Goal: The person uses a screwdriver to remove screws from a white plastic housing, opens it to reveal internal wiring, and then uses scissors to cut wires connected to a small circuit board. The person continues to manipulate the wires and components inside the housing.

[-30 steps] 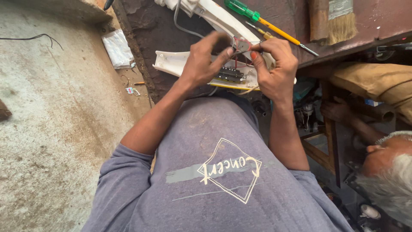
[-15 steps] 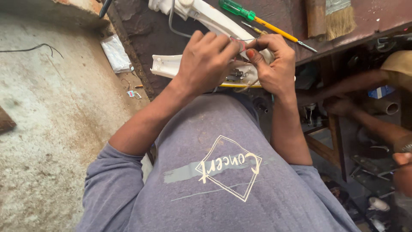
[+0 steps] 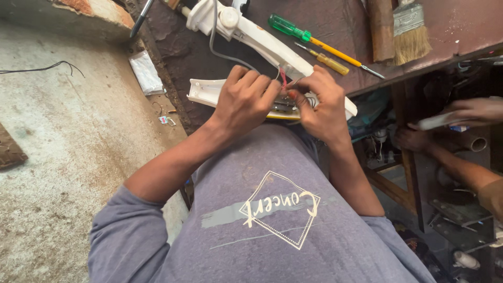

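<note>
The left hand steadied the white casing; the right hand's grip pinched its red wires; a green screwdriver lay beyond.

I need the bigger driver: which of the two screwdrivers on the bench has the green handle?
The longer screwdriver, lying farther from the hands; the small one beside it has a yellow handle.

Circuit board: mostly hidden under both hands; only a dark sliver shows between the fingers.
Left hand: fingertips curl out of sight, so the grip cannot be told.
Right hand: fingertips tucked under, contact hidden.
White housing: its middle is covered by the hands.
Paintbrush: handle cut off by the top edge.
Co-worker's hands: blurred beyond the tabletop's right edge; the pale thing they hold is unclear.
</note>
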